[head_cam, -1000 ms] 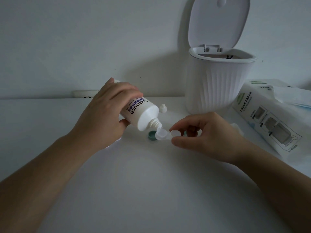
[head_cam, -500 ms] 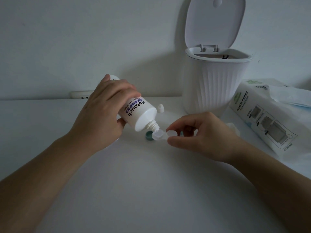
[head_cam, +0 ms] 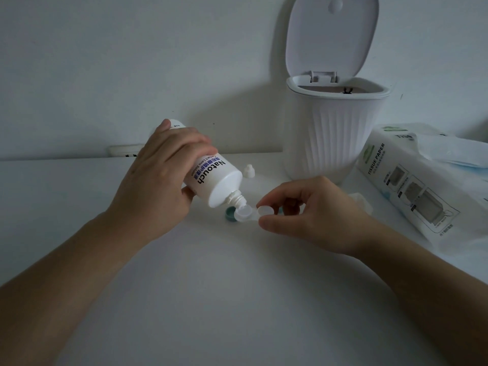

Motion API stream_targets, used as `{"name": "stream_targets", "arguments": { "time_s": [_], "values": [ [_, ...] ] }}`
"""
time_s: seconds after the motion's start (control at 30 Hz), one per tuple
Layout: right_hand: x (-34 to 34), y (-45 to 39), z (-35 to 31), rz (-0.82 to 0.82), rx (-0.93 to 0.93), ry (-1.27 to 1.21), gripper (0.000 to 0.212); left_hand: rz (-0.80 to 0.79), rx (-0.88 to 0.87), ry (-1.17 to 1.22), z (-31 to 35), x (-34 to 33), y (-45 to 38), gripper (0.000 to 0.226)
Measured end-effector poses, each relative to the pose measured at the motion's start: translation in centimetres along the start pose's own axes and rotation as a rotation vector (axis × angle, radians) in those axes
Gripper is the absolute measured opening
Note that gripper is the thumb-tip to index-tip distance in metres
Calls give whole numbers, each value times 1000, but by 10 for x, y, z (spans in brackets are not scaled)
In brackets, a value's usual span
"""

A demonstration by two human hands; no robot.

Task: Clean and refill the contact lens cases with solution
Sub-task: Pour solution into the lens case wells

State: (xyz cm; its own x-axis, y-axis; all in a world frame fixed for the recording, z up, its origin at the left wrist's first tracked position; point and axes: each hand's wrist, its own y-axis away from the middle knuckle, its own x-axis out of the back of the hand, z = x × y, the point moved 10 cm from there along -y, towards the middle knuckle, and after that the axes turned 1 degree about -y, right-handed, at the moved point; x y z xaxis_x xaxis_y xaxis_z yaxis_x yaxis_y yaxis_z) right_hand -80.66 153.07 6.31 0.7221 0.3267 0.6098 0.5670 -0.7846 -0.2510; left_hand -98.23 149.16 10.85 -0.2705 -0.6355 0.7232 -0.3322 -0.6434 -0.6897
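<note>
Fingers point(head_cam: 182, 143) of the left hand point(head_cam: 155, 180) are wrapped round the solution bottle point(head_cam: 214, 180), tipped nozzle-down over the lens case point(head_cam: 250, 213), presumably so liquid drops into the open well. Case is pinched just above the worktop point(head_cam: 237, 299) by the right hand point(head_cam: 311, 210), prob. to steady it; green cap point(head_cam: 230, 214) & bottle cap point(head_cam: 248, 170) are left nearby w/ the open bin point(head_cam: 335, 128).

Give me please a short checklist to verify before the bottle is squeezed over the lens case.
1. Nozzle over the open well of the lens case: ok.
2. Left hand grip around the solution bottle: ok.
3. Right hand pinches the case: ok.
4. Bottle cap off, standing on the table: ok.
5. Green lid off, beside the case: ok.
6. Liquid level in the well: cannot tell.
</note>
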Motion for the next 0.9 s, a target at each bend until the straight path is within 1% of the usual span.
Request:
{"name": "stream_targets", "arguments": {
  "time_s": [0.23,0.53,0.67,0.9],
  "values": [
    [1,0,1,8,4,0,12,11,-13,-14,0,0,0,62],
    [0,-1,1,6,7,8,13,54,-28,-27,3,4,-1,58],
    [0,-1,2,5,4,7,13,47,-31,-28,3,3,0,56],
    [2,-1,3,19,-5,-3,13,36,-28,-17,3,2,0,59]
  ]
}}
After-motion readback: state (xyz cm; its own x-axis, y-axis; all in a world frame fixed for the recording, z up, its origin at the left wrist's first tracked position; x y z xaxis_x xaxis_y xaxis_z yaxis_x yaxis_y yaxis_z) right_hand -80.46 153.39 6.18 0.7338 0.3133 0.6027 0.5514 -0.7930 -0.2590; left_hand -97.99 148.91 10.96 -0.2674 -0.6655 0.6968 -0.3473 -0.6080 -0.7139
